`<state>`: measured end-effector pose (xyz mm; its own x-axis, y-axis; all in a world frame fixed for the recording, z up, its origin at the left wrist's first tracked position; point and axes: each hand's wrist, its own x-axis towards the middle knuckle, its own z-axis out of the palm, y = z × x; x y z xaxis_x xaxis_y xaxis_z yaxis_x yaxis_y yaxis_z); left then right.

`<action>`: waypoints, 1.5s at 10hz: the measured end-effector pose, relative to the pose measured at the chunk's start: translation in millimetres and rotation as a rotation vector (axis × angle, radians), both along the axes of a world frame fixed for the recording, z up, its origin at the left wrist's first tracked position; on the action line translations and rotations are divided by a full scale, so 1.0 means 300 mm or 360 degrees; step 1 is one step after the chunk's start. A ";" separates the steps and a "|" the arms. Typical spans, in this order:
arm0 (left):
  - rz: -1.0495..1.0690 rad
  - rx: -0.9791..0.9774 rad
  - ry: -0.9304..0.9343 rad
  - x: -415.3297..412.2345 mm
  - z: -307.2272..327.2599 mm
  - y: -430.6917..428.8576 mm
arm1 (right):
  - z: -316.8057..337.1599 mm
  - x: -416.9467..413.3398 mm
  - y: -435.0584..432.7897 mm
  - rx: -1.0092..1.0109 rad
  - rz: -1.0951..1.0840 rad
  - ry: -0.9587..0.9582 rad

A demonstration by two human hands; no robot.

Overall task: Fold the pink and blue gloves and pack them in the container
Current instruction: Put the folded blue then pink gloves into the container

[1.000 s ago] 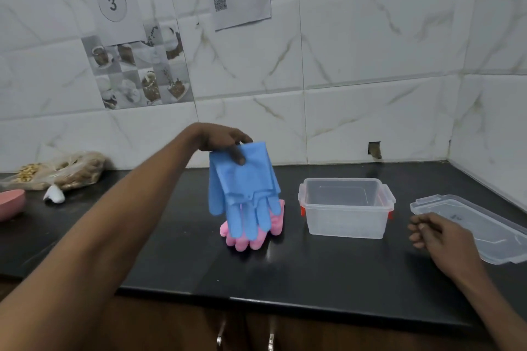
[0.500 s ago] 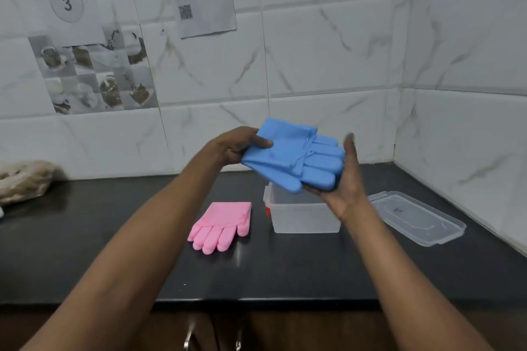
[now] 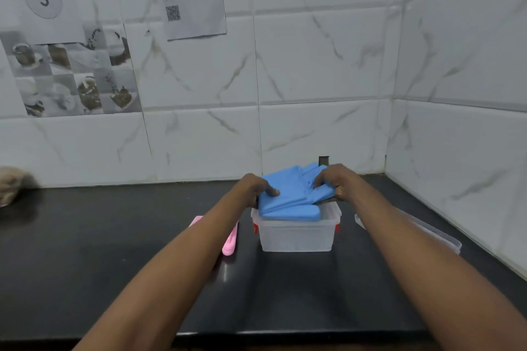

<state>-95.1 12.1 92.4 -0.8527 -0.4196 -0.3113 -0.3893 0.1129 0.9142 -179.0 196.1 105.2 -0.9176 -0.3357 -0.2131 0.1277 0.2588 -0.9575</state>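
The folded blue gloves [image 3: 291, 199] lie across the top opening of the clear plastic container [image 3: 296, 236], which has red clips and stands on the black counter. My left hand [image 3: 253, 188] grips the gloves' left edge, thumb on top. My right hand [image 3: 336, 182] grips their right edge, fingers curled over the top. The pink gloves [image 3: 229, 245] lie flat on the counter left of the container, mostly hidden behind my left forearm.
The container's clear lid [image 3: 439, 234] lies on the counter to the right, partly behind my right forearm. A tiled wall closes the back and the right side. A brownish bag [image 3: 11, 182] sits at the far left. The counter's front edge [image 3: 285, 335] runs below.
Both hands have lowered the folded blue gloves from chest height onto the container's opening. The right hand shifted from supporting beneath to gripping the right edge. The camera moved closer.
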 end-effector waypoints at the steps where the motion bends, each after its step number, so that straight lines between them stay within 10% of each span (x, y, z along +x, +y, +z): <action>1: 0.0033 -0.0237 0.0013 -0.030 -0.040 -0.006 | -0.072 -0.032 -0.020 0.0237 0.0015 0.0179; 3: 0.0016 -0.1233 -0.0021 -0.052 -0.066 0.065 | -0.089 -0.022 -0.062 0.0978 0.0150 0.0722; 7: -0.0278 -0.1585 -0.0411 -0.088 -0.111 0.128 | -0.056 0.016 -0.108 0.1833 0.0587 0.0848; 10: -0.0680 -0.2156 -0.0647 -0.090 -0.134 0.146 | -0.060 0.038 -0.124 0.1970 0.0812 0.0791; 12: -0.0421 -0.2385 -0.0075 -0.087 -0.013 0.015 | -0.008 0.000 -0.084 0.1645 0.0511 0.1573; 13: -0.0971 -0.2385 -0.0202 -0.073 0.004 -0.042 | -0.008 -0.006 -0.091 0.1491 0.0785 0.1572; 15: -0.1222 -0.2671 -0.0556 -0.094 -0.080 -0.078 | -0.145 -0.022 -0.146 0.2118 0.1076 0.1521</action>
<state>-123.2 -11.3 68.4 -0.9758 -0.0404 -0.2149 0.0542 0.9074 -0.4168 -185.6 152.3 61.5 -0.6608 -0.7344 -0.1550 -0.7450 0.6164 0.2551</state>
